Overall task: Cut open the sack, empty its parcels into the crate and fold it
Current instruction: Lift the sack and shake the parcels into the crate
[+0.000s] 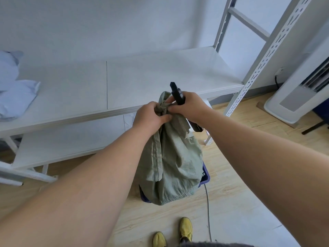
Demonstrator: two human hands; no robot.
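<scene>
a big white shelf unit fills the wall side of the room, its wide upper board bare near the middle, with a lower board beneath it and a perforated upright post rising at the right end. on the far left of the upper board lie pale blue bags, slumped against one another. a white appliance stands on the wooden floor at the right.

in front of the shelf a grey-green sack stands upright, bulging and creased, its bottom sitting inside a blue crate on the floor; only slivers of the crate show round it. the sack's neck is gathered into a tight bunch at the top, level with the shelf edge.

the left hand is clenched round that gathered neck, fingers wrapped over the cloth. the right hand sits just beside it, touching the bunched top with its fingertips while its fingers curl round a black cutter, whose dark end points up above the knuckles.

a thin grey cable trails across the floor from the crate toward two yellow shoes at the bottom.
</scene>
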